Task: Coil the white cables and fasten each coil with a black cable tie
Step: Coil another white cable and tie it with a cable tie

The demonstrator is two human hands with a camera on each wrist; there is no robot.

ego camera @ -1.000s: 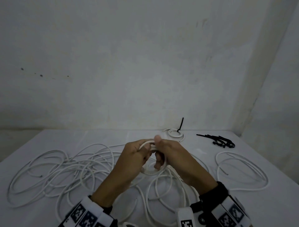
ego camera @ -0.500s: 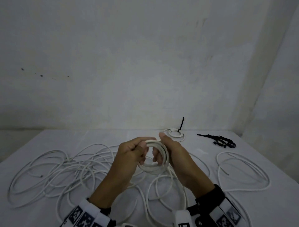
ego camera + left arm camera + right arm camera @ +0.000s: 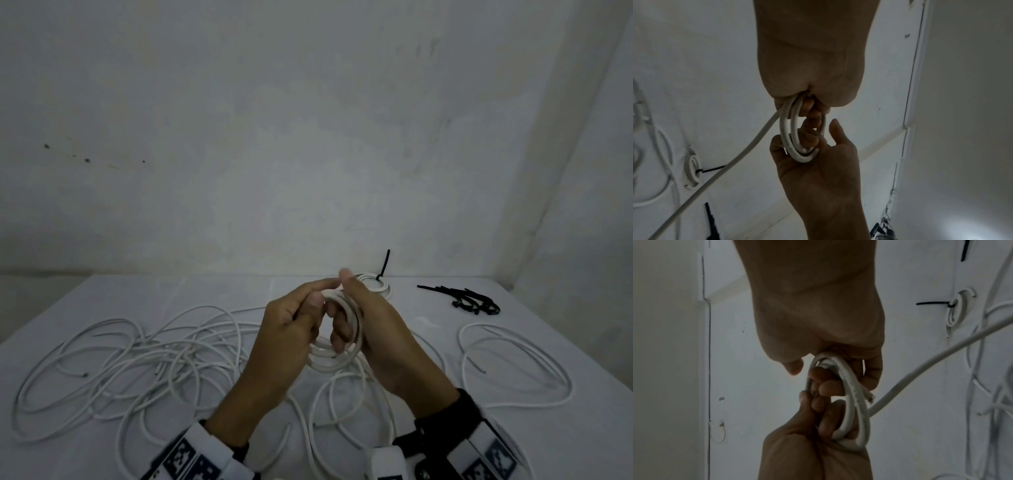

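Gripping white coil (image 3: 337,346) upright between left hand (image 3: 291,329) and right hand (image 3: 373,329), tail trailing tableward.

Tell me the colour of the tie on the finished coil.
Black cable tie; right wrist view shows it best.

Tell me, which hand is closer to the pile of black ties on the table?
Right. The right hand is on the same side as the black ties, with bare table between. The left hand sits farther away, beyond the held coil.

no readable text, only black-and-white square marker patterns on the wrist bands (image 3: 191,460)
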